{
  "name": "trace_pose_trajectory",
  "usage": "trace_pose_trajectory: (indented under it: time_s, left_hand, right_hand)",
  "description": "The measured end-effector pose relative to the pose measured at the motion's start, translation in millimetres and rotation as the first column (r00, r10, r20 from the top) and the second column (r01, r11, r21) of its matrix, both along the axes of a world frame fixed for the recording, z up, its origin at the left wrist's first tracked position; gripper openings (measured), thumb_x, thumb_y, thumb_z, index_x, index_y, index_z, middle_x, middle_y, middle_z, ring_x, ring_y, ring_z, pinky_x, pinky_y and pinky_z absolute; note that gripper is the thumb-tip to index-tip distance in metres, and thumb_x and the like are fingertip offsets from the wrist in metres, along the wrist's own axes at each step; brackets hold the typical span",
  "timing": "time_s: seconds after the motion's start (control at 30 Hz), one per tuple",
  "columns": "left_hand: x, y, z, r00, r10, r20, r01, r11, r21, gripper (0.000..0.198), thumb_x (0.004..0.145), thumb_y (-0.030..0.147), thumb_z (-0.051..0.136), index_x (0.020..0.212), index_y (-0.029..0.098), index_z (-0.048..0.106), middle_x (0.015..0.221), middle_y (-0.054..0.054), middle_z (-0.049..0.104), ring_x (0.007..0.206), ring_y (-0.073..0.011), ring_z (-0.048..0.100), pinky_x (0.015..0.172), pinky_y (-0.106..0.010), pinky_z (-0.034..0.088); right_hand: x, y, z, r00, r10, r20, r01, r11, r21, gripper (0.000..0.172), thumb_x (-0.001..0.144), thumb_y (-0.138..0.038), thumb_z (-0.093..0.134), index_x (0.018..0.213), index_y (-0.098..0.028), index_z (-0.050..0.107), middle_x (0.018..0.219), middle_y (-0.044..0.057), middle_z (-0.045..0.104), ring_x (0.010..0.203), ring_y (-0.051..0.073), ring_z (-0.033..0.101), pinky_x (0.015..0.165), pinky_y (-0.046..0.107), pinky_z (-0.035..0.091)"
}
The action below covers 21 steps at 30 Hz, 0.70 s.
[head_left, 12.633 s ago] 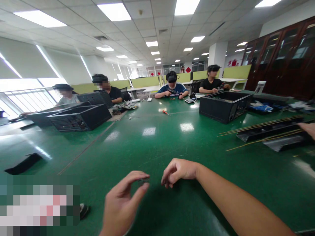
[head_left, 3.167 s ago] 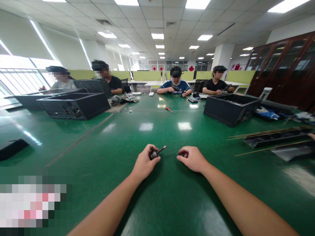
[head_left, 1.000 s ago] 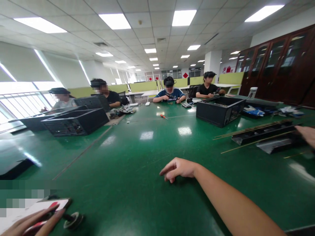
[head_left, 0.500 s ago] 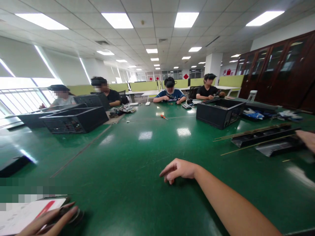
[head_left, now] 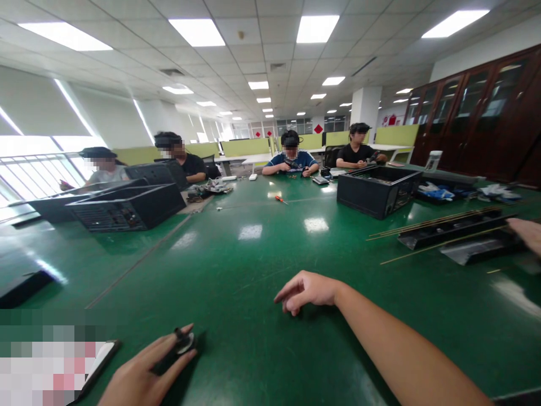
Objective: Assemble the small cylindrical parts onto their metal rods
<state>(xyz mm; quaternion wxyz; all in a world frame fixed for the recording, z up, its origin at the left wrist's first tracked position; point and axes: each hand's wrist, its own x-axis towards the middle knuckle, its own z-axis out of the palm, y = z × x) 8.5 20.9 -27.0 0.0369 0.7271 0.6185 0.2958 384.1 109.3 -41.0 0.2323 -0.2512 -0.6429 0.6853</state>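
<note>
Black part (head_left: 182,342) pinched only at the tips of the left hand (head_left: 139,375), fingers (head_left: 163,345) stretched long, low over the table (head_left: 253,265) beside a card (head_left: 101,358); liable to slip from so shallow a hold and roll off across the slick top; right hand (head_left: 306,290) well apart, fingers loosely curled, index out; contents, if any, hidden.

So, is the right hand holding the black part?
No, the left hand pinches the black part; the right hand rests apart from it.
</note>
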Motion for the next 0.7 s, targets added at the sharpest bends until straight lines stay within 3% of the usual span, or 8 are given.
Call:
trace_pose_trajectory:
  time_s: [0.1,0.17,0.23,0.3,0.43,0.5,0.63,0.7]
  left_hand:
    - [68,21,35.2,0.971,-0.231,-0.061,0.224,0.969,-0.109,0.034,0.077,0.049,0.063,0.104,0.030,0.073,0.106,-0.003,0.073,0.097,-0.0260,0.069,0.089,-0.034,0.054]
    - [110,40,50.0,0.926,-0.371,-0.076,0.356,0.921,-0.155,0.031,0.081,0.040,0.059,0.108,0.030,0.071,0.098,-0.003,0.072,0.089,-0.0228,0.068,0.081,-0.030,0.053]
    - [143,60,52.4,0.885,-0.456,-0.091,0.438,0.883,-0.169,0.027,0.082,0.031,0.058,0.105,0.028,0.072,0.093,-0.005,0.069,0.084,-0.0216,0.067,0.078,-0.029,0.051]
    - [162,76,43.9,0.860,-0.500,-0.106,0.479,0.860,-0.176,0.026,0.081,0.026,0.057,0.102,0.026,0.072,0.091,-0.006,0.066,0.082,-0.0213,0.065,0.078,-0.030,0.049]
    - [168,94,15.6,0.845,-0.534,-0.032,0.524,0.837,-0.158,0.042,0.081,0.022,0.057,0.122,0.026,0.060,0.100,-0.006,0.064,0.090,-0.0214,0.063,0.084,-0.032,0.048]
    - [162,98,6.2,0.845,-0.533,0.055,0.535,0.833,-0.143,0.053,0.076,0.021,0.063,0.128,0.025,0.054,0.102,-0.005,0.065,0.092,-0.0211,0.062,0.086,-0.033,0.048]
    - [155,100,2.9,0.820,-0.556,0.134,0.570,0.814,-0.114,0.029,0.070,0.018,0.069,0.098,0.022,0.066,0.093,-0.003,0.063,0.087,-0.0188,0.061,0.081,-0.030,0.049]
    - [157,100,4.4,0.809,-0.567,0.158,0.584,0.806,-0.097,0.024,0.070,0.020,0.071,0.093,0.022,0.068,0.091,-0.002,0.062,0.086,-0.0183,0.061,0.079,-0.030,0.049]
  right_hand:
    - [-2,2,-3.1,0.990,-0.134,-0.044,0.136,0.990,0.037,0.062,0.066,-0.035,0.081,0.120,-0.012,0.063,0.086,0.006,0.068,0.063,0.011,0.061,0.062,0.025,0.048]
    - [-2,4,-4.4,0.966,-0.252,-0.057,0.257,0.961,0.105,0.072,0.063,-0.034,0.082,0.127,-0.012,0.057,0.094,0.007,0.067,0.065,0.010,0.060,0.063,0.024,0.048]
    - [0,6,-4.5,0.937,-0.347,-0.042,0.348,0.915,0.206,0.078,0.060,-0.032,0.084,0.130,-0.013,0.054,0.103,0.009,0.065,0.068,0.010,0.059,0.064,0.024,0.047]
    - [2,7,-3.5,0.901,-0.432,-0.020,0.417,0.855,0.310,0.076,0.060,-0.030,0.084,0.129,-0.014,0.054,0.106,0.009,0.064,0.069,0.010,0.058,0.063,0.023,0.047]
    - [1,4,-1.1,0.825,-0.564,0.035,0.470,0.719,0.511,0.043,0.067,-0.023,0.075,0.109,-0.016,0.065,0.085,0.002,0.067,0.064,0.011,0.056,0.058,0.022,0.044]
    - [-1,3,-0.7,0.817,-0.571,0.077,0.429,0.691,0.582,0.023,0.072,-0.022,0.070,0.094,-0.016,0.071,0.074,0.001,0.066,0.061,0.011,0.055,0.057,0.022,0.043]
    - [-5,3,-2.5,0.821,-0.559,0.111,0.387,0.690,0.612,0.018,0.073,-0.024,0.070,0.088,-0.016,0.074,0.071,0.001,0.067,0.060,0.012,0.056,0.055,0.022,0.042]
    - [-5,4,-4.6,0.814,-0.570,0.113,0.399,0.690,0.604,0.017,0.073,-0.024,0.071,0.088,-0.017,0.074,0.074,0.002,0.069,0.062,0.013,0.058,0.057,0.022,0.042]
